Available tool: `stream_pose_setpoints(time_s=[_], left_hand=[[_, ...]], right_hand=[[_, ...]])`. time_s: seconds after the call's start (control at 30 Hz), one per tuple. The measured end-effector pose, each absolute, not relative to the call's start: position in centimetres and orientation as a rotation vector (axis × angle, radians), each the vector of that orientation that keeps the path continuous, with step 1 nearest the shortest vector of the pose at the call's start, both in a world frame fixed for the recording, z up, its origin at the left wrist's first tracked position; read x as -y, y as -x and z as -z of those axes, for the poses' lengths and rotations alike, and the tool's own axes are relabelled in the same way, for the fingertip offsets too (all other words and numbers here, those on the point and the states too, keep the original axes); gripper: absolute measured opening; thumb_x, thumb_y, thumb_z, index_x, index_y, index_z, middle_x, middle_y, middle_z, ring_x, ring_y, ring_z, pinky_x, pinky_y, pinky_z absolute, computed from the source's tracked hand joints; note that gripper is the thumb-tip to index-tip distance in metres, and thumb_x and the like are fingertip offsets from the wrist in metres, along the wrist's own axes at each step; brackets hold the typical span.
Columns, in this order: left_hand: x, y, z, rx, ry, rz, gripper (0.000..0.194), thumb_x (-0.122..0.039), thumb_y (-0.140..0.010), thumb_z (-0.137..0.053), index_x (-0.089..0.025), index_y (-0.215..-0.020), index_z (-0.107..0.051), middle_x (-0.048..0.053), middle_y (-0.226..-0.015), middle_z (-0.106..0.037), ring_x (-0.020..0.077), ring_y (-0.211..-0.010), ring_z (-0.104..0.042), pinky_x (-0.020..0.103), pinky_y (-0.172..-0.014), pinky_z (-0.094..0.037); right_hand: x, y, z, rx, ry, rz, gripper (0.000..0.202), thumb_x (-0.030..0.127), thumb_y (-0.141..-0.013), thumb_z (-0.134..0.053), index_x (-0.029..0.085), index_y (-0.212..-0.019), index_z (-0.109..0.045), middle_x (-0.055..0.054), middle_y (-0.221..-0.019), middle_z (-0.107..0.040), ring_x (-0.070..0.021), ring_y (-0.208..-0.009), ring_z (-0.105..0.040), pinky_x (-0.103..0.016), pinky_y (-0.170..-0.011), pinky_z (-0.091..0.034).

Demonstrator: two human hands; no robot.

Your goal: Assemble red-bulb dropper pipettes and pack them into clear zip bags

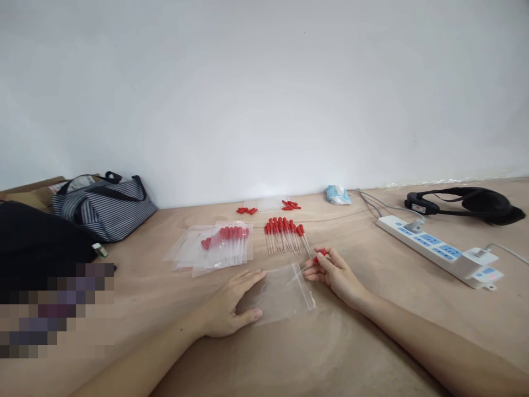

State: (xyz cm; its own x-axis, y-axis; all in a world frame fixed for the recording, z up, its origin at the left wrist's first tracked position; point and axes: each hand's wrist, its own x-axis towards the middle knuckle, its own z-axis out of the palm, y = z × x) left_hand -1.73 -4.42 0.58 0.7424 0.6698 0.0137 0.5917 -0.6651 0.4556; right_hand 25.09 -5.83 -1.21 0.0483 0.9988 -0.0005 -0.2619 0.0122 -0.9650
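Note:
My left hand (231, 306) lies flat with thumb and fingers apart on the closed end of a clear zip bag (281, 298). Between the fingers of my right hand (334, 275) is a glass dropper with a red rubber bulb (320, 256). Its thin tip points left, at the bag's zip end; whether it is inside the bag I cannot tell. Just beyond lies a row of red-bulbed droppers (283, 234). Left of them, several bagged droppers (233, 234) overlap in a pile of clear bags (182, 251).
Loose red bulbs (247, 210) lie near the wall, with more red bulbs (291, 205) to their right. A white power strip (438, 251), cables and a black headset (467, 204) are on the right. A blue tissue pack (338, 194) is at the back, a striped bag (107, 209) at left.

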Motion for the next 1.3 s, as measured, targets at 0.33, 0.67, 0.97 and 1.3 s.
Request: stream_pose_setpoints(time_s=[0.33, 0.67, 0.97, 1.3], left_hand=[[4.6, 1.0, -1.2, -0.898, -2.556, -0.289, 0.058, -0.042, -0.080, -0.048, -0.027, -0.132, -0.028, 0.003, -0.137, -0.032, 0.0256, -0.125, -0.028, 0.045, -0.102, -0.023], [4.7, 0.8, -1.5, -0.872, -2.554, -0.279, 0.057, -0.037, -0.080, -0.049, -0.027, -0.132, -0.027, 0.003, -0.137, -0.032, 0.0243, -0.125, -0.027, 0.045, -0.103, -0.022], [4.6, 1.2, -1.4, -0.824, -2.533, -0.339, 0.039, -0.038, -0.083, -0.046, -0.025, -0.119, -0.044, 0.004, -0.131, -0.041, 0.0220, -0.122, -0.033, 0.044, -0.102, -0.024], [4.3, 1.6, -1.1, -0.785, -2.561, -0.305, 0.049, -0.037, -0.077, -0.054, -0.027, -0.124, -0.041, 0.004, -0.134, -0.036, 0.0256, -0.123, -0.030, 0.047, -0.102, -0.022]], right_hand=[[5.5, -25.7, 1.7, 1.717, 1.185, -1.130, 0.027, 0.040, -0.068, -0.061, 0.017, -0.081, -0.066, -0.004, -0.082, -0.062, -0.0132, -0.068, -0.054, -0.025, -0.063, -0.043], [4.8, -24.2, 1.1, 1.819, 1.054, -1.279, 0.037, 0.048, -0.070, -0.056, 0.015, -0.083, -0.068, -0.002, -0.070, -0.064, -0.0134, -0.064, -0.056, -0.025, -0.062, -0.044], [2.2, -27.5, 1.0, 1.638, 1.266, -1.207, 0.028, 0.041, -0.061, -0.064, 0.014, -0.067, -0.062, 0.001, -0.058, -0.059, -0.0079, -0.051, -0.049, -0.019, -0.050, -0.039], [-7.0, -28.4, 0.7, 1.424, 2.019, -0.579, 0.028, 0.037, -0.067, -0.056, 0.012, -0.076, -0.064, -0.009, -0.071, -0.065, -0.0173, -0.064, -0.059, -0.023, -0.052, -0.040]])
